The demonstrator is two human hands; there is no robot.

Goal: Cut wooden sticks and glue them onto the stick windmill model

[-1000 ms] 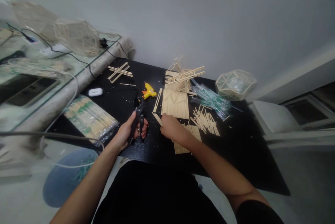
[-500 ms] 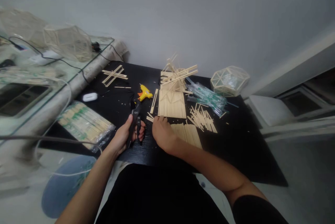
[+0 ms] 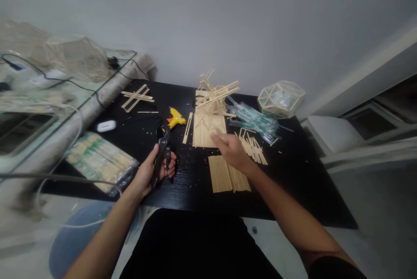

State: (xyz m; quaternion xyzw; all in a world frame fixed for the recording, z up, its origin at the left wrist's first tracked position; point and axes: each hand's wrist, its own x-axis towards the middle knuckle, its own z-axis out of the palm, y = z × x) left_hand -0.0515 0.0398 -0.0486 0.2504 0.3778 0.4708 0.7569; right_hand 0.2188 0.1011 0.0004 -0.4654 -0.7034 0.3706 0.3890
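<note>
Here's a bare lane of black worktop (image 3: pixel 190 183) between the left hand (image 3: pixel 158 168) and the lower row of sticks (image 3: pixel 226 174), with a broader open patch right of the loose stick pile (image 3: pixel 256 148), though the right forearm (image 3: pixel 286 207) slants across the near approach. Farther in it's tight: the yellow glue gun (image 3: pixel 177 117) and slim frame (image 3: pixel 187 128) crowd the upper row's (image 3: pixel 202 133) left side, the stick structure (image 3: pixel 213 96) rises at its far end, and plastic packets (image 3: pixel 256 121) plus a faceted frame (image 3: pixel 281 99) block the far right.
</note>
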